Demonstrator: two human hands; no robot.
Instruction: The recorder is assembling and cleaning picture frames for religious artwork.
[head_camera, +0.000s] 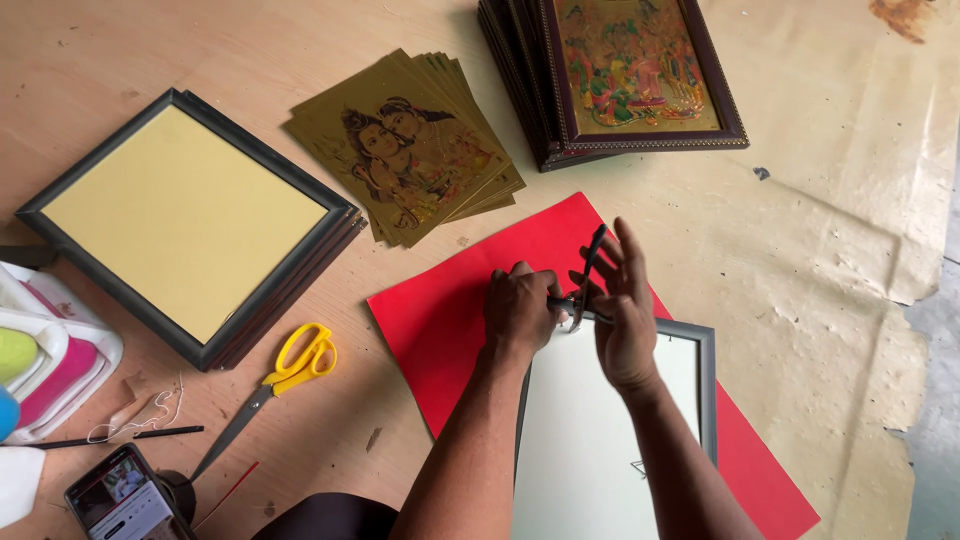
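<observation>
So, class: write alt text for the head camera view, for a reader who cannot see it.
Two hands, left hand and right hand, grip a small dark tool over a grey frame on red paper. Yellow scissors lie nearby.

Red sheet (460, 310), yellow-handled scissors (290, 375), gold picture prints (410, 145), grey-rimmed frame (700, 380) with white backing.

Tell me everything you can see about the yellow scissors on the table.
The scissors have bright yellow loop handles, plastic by the look, and long grey metal blades. The blades are shut. They lie flat on the wooden table, handles toward the upper right, tip pointing down-left toward a phone. They rest between the stack of dark frames and the red sheet. No hand touches them.
</observation>
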